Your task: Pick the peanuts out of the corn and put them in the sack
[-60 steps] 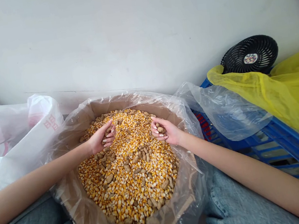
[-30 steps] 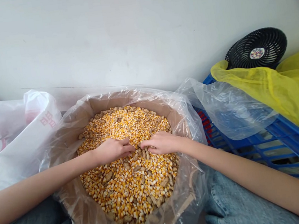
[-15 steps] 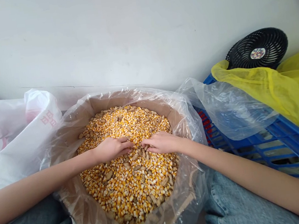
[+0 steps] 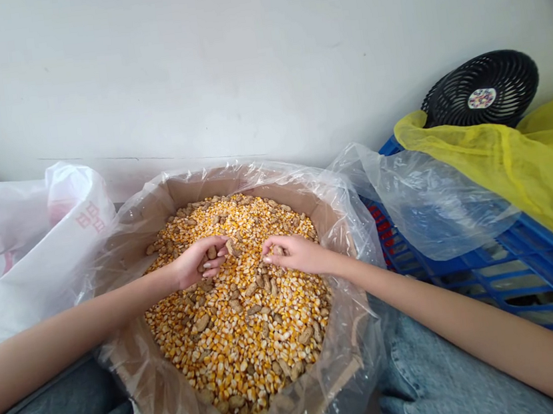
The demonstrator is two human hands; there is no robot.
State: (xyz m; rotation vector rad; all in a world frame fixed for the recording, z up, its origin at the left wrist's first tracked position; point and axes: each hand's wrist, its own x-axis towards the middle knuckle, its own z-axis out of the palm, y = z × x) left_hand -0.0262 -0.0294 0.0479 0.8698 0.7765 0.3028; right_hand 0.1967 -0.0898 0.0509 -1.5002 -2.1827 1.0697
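Head view: the left hand (image 4: 197,265) is curled around several peanuts (image 4: 232,247); the right hand (image 4: 296,253) is closed about at least one more. Both are over corn (image 4: 224,356) in a lined box (image 4: 320,214), where other peanuts lie scattered, beside a crate (image 4: 551,252).

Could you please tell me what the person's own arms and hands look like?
The left arm and right arm are slender and bare, with no sleeves in view. The left hand and right hand are ungloved; no watch, bracelet or ring shows. Some fingers are partly hidden.
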